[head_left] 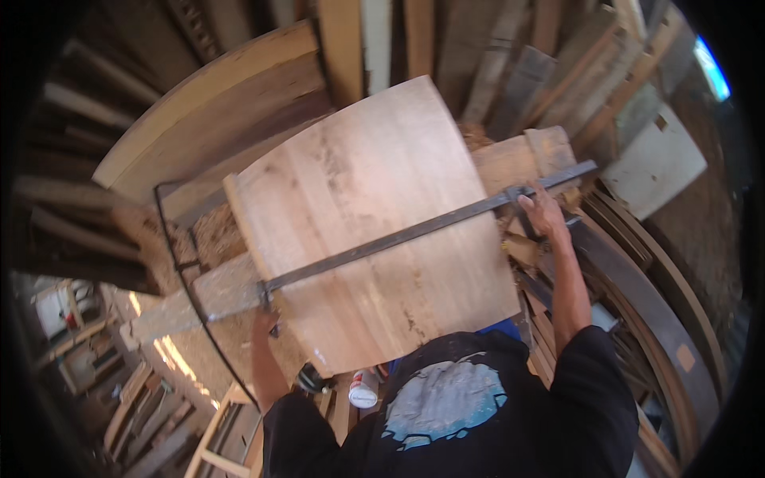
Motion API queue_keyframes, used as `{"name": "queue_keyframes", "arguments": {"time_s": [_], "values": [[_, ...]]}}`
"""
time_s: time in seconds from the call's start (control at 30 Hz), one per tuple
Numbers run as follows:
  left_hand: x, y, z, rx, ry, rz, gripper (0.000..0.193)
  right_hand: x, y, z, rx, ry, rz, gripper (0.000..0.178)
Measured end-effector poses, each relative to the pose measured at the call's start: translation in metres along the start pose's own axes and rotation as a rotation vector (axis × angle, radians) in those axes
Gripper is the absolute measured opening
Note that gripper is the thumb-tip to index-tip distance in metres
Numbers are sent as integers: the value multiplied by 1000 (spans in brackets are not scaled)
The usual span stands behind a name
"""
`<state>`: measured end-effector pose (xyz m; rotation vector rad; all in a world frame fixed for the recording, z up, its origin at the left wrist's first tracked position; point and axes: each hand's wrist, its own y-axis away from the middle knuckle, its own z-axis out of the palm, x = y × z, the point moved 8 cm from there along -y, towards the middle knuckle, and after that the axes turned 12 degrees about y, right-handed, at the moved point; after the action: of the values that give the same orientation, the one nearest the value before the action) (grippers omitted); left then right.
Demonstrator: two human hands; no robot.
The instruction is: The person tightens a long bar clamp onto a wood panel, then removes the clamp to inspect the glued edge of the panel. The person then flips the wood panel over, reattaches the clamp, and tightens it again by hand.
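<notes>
A long metal bar clamp (pixel 390 240) lies slantwise across a wide, pale wooden panel (pixel 374 167) made of joined boards. At the clamp's left end, by the panel's left edge, my left hand (pixel 265 322) is closed around the jaw and screw end. Past the panel's right edge, my right hand (pixel 543 212) grips the clamp's other jaw, fingers bent over the bar. The bar's free end sticks out beyond that hand. Beneath the panel, a thick wooden beam (pixel 191 296) shows at the left.
A thin black metal frame (pixel 182 275) stands at the left. Behind the panel leans a curved board (pixel 231 103), with planks along the wall. A white lidded tub (pixel 363 390) sits near my body. Curved wooden pieces (pixel 637 295) lie at right, beside a pale square board (pixel 655 163).
</notes>
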<state>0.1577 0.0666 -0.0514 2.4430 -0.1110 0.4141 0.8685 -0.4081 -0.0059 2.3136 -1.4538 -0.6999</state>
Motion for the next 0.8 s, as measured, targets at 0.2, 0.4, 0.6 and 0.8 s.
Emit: {"name": "queue_keyframes", "arguments": {"time_s": [0.2,0.4,0.6,0.8], "values": [[24,3,-2,-112,195,-150,59,-25,-4,58,-45,-489,-3,37],[-19,-5,16,-52,202,-151,71,-39,12,45,51,-681,73,36],[-36,-13,49,84,402,-81,64,-29,-4,51,180,-627,20,37],[-31,-12,58,97,450,-129,68,-16,-15,51,298,-315,20,42]]}}
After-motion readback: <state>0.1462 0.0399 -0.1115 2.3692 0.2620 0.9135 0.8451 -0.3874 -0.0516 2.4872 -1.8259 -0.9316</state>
